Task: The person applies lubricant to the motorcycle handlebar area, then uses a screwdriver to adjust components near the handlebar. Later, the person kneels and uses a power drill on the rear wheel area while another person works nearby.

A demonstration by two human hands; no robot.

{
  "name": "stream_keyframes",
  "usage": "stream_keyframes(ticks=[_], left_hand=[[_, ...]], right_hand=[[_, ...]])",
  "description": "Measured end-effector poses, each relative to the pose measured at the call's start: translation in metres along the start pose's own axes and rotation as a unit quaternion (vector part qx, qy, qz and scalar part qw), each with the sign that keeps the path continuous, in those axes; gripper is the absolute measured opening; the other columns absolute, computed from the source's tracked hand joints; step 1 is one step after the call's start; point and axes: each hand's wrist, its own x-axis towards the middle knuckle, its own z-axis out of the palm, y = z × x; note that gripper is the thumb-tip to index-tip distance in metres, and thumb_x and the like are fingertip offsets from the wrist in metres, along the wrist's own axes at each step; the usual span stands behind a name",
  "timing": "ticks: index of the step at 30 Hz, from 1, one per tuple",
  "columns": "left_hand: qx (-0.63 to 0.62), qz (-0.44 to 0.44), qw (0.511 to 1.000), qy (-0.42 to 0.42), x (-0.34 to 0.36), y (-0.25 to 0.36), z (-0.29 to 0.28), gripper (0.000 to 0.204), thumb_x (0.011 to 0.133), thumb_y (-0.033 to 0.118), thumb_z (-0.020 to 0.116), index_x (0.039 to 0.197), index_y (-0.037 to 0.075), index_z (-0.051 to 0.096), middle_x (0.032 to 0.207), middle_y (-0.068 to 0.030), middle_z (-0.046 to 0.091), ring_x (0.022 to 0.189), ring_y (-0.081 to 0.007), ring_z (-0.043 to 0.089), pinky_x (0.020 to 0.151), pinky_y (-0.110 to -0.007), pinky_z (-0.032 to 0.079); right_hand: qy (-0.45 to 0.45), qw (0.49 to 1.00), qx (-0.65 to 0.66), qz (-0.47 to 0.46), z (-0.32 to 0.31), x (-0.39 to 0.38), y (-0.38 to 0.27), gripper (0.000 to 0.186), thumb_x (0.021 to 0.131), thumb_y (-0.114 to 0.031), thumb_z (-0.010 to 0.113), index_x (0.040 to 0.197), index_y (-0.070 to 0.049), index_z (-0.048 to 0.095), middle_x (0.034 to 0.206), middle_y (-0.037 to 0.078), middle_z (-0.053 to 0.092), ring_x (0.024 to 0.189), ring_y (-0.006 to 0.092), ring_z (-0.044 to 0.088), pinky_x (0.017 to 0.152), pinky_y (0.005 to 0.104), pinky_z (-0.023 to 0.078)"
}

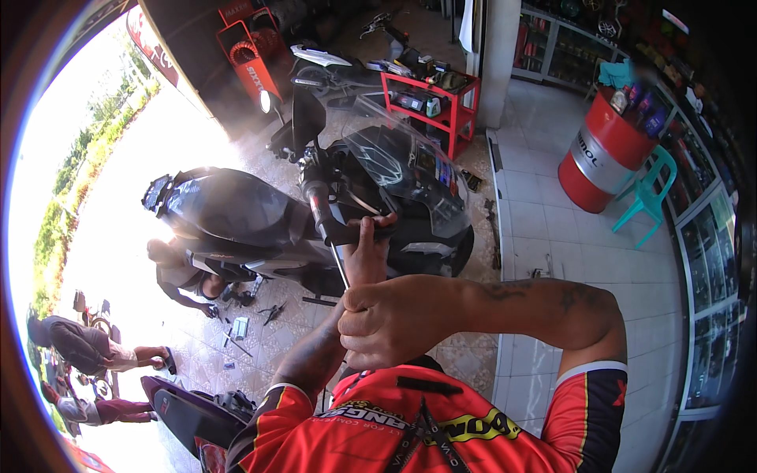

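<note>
Taking clock directions from our right hand [382, 323], we find it shut in a firm fist around a rod [339, 264], thin, straight, smooth and metallic; the fist hides its near end. The rod lies between that fist and the handlebar grip [318, 206], its long axis running from about five to eleven o'clock, upper end pointing toward eleven. We cannot tell whether that end touches the dark, cylindrical grip. Just short of twelve, our left hand [366, 256] is at the handlebar, fingers partly bent; we cannot tell how tightly it holds anything.

Beyond, the dark scooter stretches roughly nine to three, nose toward three: a smooth, rounded seat [229, 203] at ten, a curved, clear windscreen [449, 206] near half past twelve. Between nine and ten, a person [177, 272] crouches on patterned tiles [272, 335]. Farther off stand a red metal cart [457, 120], past twelve, and a red-and-white drum [601, 158] at two.
</note>
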Motion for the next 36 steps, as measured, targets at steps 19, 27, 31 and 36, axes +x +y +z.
stream_keyframes(ticks=[19,27,31,36], left_hand=[[0.016,-0.008,1.0,-0.019,0.002,-0.007,-0.013,0.014,0.105,0.018,0.052,0.108,0.005,0.055,0.107,-0.013,0.068,0.108,-0.0211,0.064,0.099,-0.036,0.047],[-0.006,0.084,0.983,-0.161,0.001,-0.028,-0.073,0.034,0.095,0.004,0.054,0.129,0.007,0.056,0.139,-0.0059,0.055,0.133,-0.0268,0.05,0.116,-0.052,0.037],[0.087,0.087,0.964,-0.238,0.011,-0.025,-0.084,0.037,0.097,0.011,0.054,0.135,0.008,0.054,0.142,-0.007,0.054,0.136,-0.0267,0.048,0.118,-0.054,0.035],[-0.128,-0.156,0.953,-0.224,0.04,-0.024,-0.075,0.034,0.1,0.019,0.056,0.131,0.007,0.055,0.137,-0.0079,0.057,0.131,-0.0263,0.053,0.115,-0.053,0.039]], right_hand=[[0.018,0.992,-0.048,0.117,-0.002,-0.012,-0.027,0.015,0.083,-0.03,0.063,0.08,-0.015,0.063,0.082,-0.005,0.058,0.087,0.0142,0.056,0.081,0.0332,0.042],[0.001,0.985,-0.072,0.156,-0.011,-0.011,-0.038,0.014,0.083,-0.028,0.061,0.083,-0.015,0.065,0.083,-0.004,0.059,0.09,0.0155,0.056,0.079,0.0341,0.043],[-0.062,0.967,-0.131,0.21,-0.009,-0.004,-0.048,0.026,0.08,-0.037,0.062,0.084,-0.012,0.069,0.087,-0.001,0.062,0.091,0.019,0.055,0.082,0.0385,0.043],[-0.086,0.962,-0.127,0.226,-0.009,0.0,-0.051,0.045,0.072,-0.053,0.069,0.085,-0.01,0.073,0.09,0.004,0.064,0.097,0.0256,0.055,0.086,0.0474,0.042]])
